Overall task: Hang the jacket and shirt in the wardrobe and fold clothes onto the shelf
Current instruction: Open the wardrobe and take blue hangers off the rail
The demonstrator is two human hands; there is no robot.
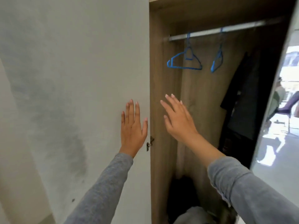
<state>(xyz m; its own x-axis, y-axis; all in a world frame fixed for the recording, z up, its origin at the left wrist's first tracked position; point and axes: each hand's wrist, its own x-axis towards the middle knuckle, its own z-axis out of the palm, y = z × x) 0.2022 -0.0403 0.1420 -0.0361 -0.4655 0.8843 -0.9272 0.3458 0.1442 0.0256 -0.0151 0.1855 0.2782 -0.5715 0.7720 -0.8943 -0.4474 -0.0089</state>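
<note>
The wooden wardrobe (pixel 163 78) stands with its inside showing. A metal rail (pixel 210 32) runs across the top. Two empty blue hangers hang from it, one on the left (pixel 184 59) and one further right (pixel 217 62). A dark garment (pixel 242 102) hangs at the right of the interior. My left hand (pixel 133 126) lies flat with straight fingers on the white door panel (pixel 72 78), near its edge. My right hand (pixel 178 117) is raised with fingers spread in front of the wardrobe opening, holding nothing.
A mirrored door (pixel 278 126) stands at the right, reflecting a bright room. A small metal latch (pixel 149 143) sits on the white panel's edge below my left hand. Dark clothes (pixel 181 194) lie at the wardrobe bottom, with something grey (pixel 194 215) nearest me.
</note>
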